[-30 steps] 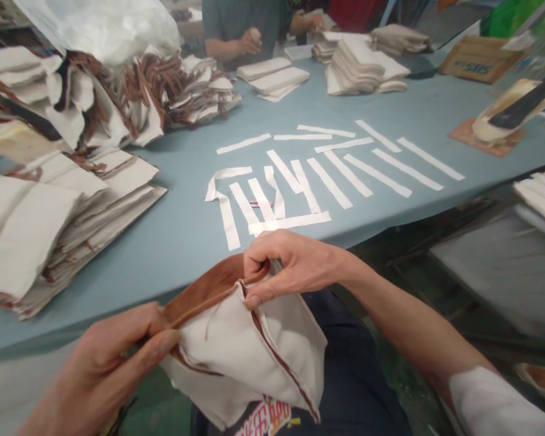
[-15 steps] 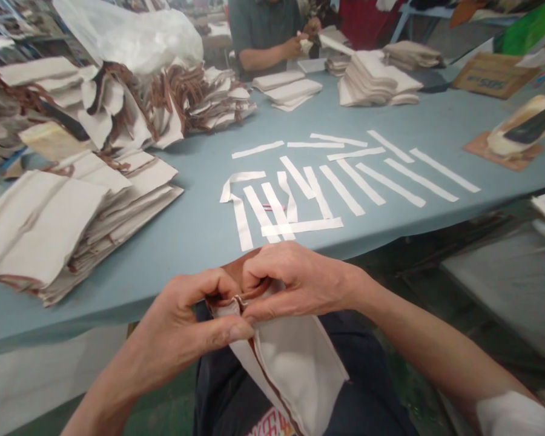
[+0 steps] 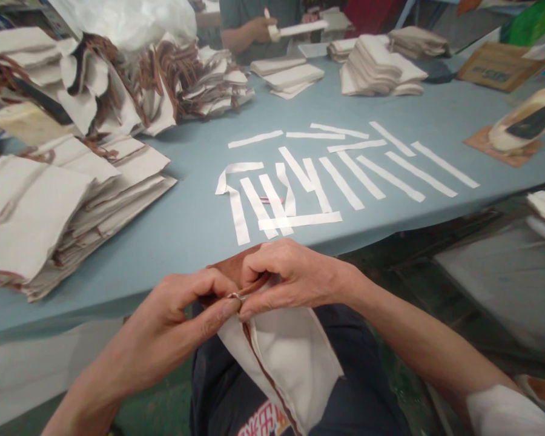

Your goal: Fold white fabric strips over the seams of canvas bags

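Observation:
Between my hands, over my lap, hangs a cream fabric piece with brown edging and a dark brown seam down its length. My left hand pinches its upper edge between thumb and fingers. Close beside it, my right hand grips the same edge, with the fingertips curled over the brown border. The two thumbs almost meet at a small light bit on the seam, too small to make out. Brown material shows behind the fingers, and the far side of the piece is hidden.
White strips lie spread on the blue-covered table. Stacked cream pieces stand at left, a heap with brown edges behind. Folded cloth, a cardboard box and a co-worker's hand are farther back.
My left thumb has drawn back and up along the edge, nearer the seam. The view has tilted slightly. The co-worker's hands have moved left, and a white strip shows there.

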`<state>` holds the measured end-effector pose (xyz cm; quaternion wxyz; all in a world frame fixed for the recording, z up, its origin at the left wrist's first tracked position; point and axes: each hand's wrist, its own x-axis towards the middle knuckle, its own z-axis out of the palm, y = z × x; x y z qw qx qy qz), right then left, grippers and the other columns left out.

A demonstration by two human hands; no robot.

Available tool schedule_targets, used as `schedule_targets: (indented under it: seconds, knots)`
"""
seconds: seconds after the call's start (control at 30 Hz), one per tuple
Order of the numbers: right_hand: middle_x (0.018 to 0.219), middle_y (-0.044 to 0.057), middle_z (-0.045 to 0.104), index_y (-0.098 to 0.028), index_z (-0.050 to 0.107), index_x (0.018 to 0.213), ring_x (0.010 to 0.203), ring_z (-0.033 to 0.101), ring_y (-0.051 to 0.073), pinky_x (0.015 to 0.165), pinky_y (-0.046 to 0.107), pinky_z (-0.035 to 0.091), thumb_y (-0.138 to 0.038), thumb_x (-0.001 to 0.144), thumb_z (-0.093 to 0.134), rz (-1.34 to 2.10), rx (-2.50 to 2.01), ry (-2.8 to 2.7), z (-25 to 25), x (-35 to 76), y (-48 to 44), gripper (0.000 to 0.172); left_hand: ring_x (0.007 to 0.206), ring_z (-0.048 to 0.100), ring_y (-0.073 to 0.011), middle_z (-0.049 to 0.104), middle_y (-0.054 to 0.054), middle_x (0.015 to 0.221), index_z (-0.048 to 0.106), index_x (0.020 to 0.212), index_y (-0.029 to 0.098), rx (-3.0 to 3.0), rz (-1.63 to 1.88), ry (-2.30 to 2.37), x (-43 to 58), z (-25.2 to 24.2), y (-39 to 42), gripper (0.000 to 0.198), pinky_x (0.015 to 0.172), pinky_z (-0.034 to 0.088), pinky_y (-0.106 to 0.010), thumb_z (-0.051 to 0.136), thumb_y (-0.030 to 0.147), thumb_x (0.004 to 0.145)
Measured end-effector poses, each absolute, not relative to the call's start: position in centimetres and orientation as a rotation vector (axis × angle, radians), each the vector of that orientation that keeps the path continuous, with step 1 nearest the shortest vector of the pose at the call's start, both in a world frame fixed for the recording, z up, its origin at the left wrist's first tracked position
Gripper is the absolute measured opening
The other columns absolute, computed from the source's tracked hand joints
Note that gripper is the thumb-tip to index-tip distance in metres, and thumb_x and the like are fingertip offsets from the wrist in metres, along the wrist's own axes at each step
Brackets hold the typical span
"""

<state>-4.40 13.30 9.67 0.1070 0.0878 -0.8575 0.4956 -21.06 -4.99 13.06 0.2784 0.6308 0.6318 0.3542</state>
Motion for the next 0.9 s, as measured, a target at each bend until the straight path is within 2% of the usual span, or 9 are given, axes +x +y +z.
schedule_targets:
  seconds: [0.17, 0.23, 0.3, 0.37, 0.43, 0.57, 0.67, 0.77, 0.9]
  knots:
    - [0.083, -0.001, 0.069, -0.019, 0.066, 0.093, 0.075, 0.058, 0.014, 0.068, 0.029, 0.031, -0.048, 0.101, 0.079, 1.006, 0.25, -2.631, 11.5, -3.8, 12.5, 0.033, 0.049, 0.061, -0.0095, 0.067, 0.006, 0.06, 0.069, 0.072, 0.023, 1.933, 0.969, 1.835, -20.0, 14.2, -5.6, 0.028, 0.05, 0.046, -0.017, 0.062, 0.024, 0.098]
    - [0.083, 0.0, 0.069, -0.019, 0.063, 0.09, 0.074, 0.057, 0.015, 0.067, 0.031, 0.029, -0.051, 0.105, 0.074, 0.871, 0.297, -2.605, 12.4, -3.8, 11.8, 0.037, 0.046, 0.061, -0.0081, 0.067, 0.007, 0.059, 0.067, 0.07, 0.024, 2.005, 1.03, 1.879, -19.4, 14.8, -5.9, 0.027, 0.047, 0.044, -0.016, 0.061, 0.02, 0.096]
    - [0.076, -0.001, 0.063, -0.021, 0.057, 0.083, 0.069, 0.05, 0.014, 0.065, 0.032, 0.024, -0.055, 0.109, 0.063, 0.794, 0.316, -2.565, 13.1, -4.0, 11.3, 0.044, 0.043, 0.058, -0.0068, 0.066, 0.009, 0.057, 0.066, 0.07, 0.025, 1.976, 1.116, 1.841, -19.0, 15.2, -6.1, 0.028, 0.044, 0.042, -0.016, 0.063, 0.022, 0.098]
    - [0.069, -0.004, 0.053, -0.022, 0.051, 0.078, 0.065, 0.044, 0.013, 0.063, 0.032, 0.022, -0.059, 0.111, 0.059, 0.873, 0.351, -2.536, 13.3, -4.4, 11.0, 0.05, 0.043, 0.057, -0.0071, 0.066, 0.01, 0.056, 0.067, 0.071, 0.026, 1.859, 1.184, 1.746, -19.0, 15.4, -6.3, 0.031, 0.044, 0.043, -0.015, 0.065, 0.027, 0.101]
    - [0.066, -0.007, 0.045, -0.023, 0.047, 0.075, 0.061, 0.04, 0.01, 0.06, 0.03, 0.023, -0.061, 0.108, 0.063, 1.13, 0.4, -2.513, 13.1, -4.8, 11.1, 0.053, 0.046, 0.061, -0.0085, 0.069, 0.009, 0.059, 0.07, 0.073, 0.027, 1.75, 1.181, 1.645, -19.3, 15.4, -6.3, 0.03, 0.046, 0.047, -0.015, 0.068, 0.032, 0.103]
    - [0.062, -0.01, 0.039, -0.023, 0.045, 0.071, 0.057, 0.037, 0.008, 0.055, 0.027, 0.025, -0.066, 0.099, 0.073, 1.557, 0.389, -2.491, 12.1, -5.3, 11.4, 0.059, 0.051, 0.07, -0.0094, 0.076, 0.009, 0.065, 0.076, 0.079, 0.028, 1.729, 1.087, 1.571, -20.5, 15.3, -6.4, 0.024, 0.051, 0.052, -0.012, 0.069, 0.029, 0.102]
    - [0.063, -0.01, 0.041, -0.022, 0.047, 0.073, 0.059, 0.039, 0.008, 0.057, 0.026, 0.026, -0.063, 0.099, 0.075, 1.554, 0.354, -2.522, 11.8, -5.4, 11.4, 0.056, 0.053, 0.07, -0.0065, 0.077, 0.011, 0.068, 0.079, 0.085, 0.03, 1.8, 1.032, 1.598, -21.3, 15.4, -6.8, 0.021, 0.054, 0.049, -0.009, 0.068, 0.022, 0.101]
    - [0.067, -0.009, 0.051, -0.021, 0.055, 0.079, 0.062, 0.047, 0.008, 0.061, 0.025, 0.029, -0.054, 0.102, 0.074, 1.537, 0.389, -2.542, 12.3, -5.3, 11.4, 0.044, 0.057, 0.07, -0.0048, 0.078, 0.013, 0.074, 0.078, 0.098, 0.032, 1.874, 0.937, 1.649, -21.7, 15.5, -7.5, 0.021, 0.057, 0.048, -0.009, 0.063, 0.018, 0.102]
    - [0.076, -0.006, 0.058, -0.02, 0.059, 0.085, 0.068, 0.051, 0.01, 0.064, 0.027, 0.03, -0.036, 0.103, 0.072, 1.342, 0.315, -2.666, 13.3, -5.1, 10.8, 0.027, 0.054, 0.062, -0.0039, 0.071, 0.013, 0.072, 0.07, 0.097, 0.03, 2.03, 0.875, 1.802, -21.6, 15.1, -8.1, 0.018, 0.057, 0.044, -0.011, 0.06, 0.015, 0.098]
